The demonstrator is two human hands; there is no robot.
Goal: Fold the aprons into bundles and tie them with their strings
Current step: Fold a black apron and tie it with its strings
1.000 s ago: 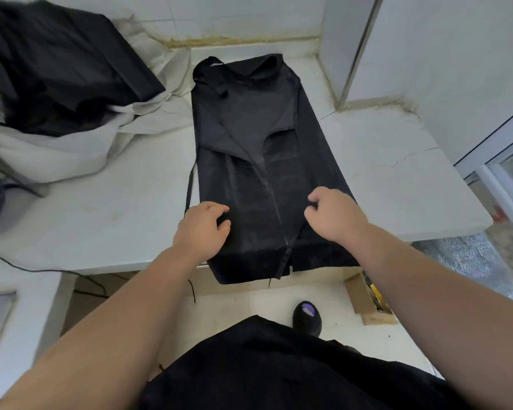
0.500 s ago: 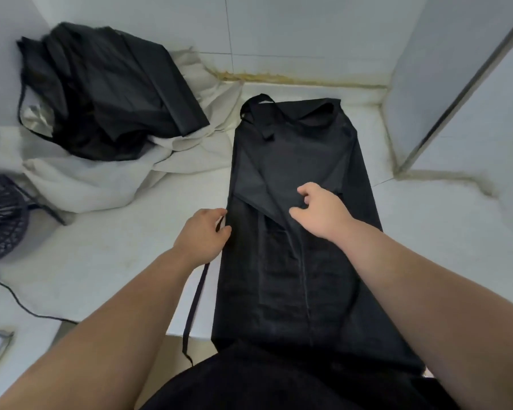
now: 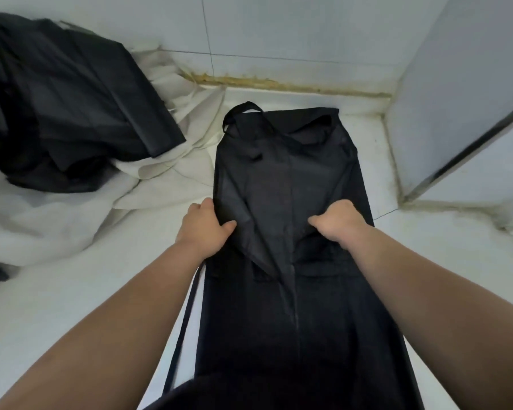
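Black apron (image 3: 290, 179) is lying lengthwise at centre of the white counter (image 3: 71, 306), bib toward 12 o'clock. Left hand (image 3: 203, 229) is pinching its 9 o'clock edge and right hand (image 3: 338, 223) is clutching the 3 o'clock flap, hands apart, probably to fold the bib over squarely.

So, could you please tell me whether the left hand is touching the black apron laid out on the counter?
Touching. The head view shows the left hand pinching the apron at its left edge, with the thumb lying on top of the cloth.
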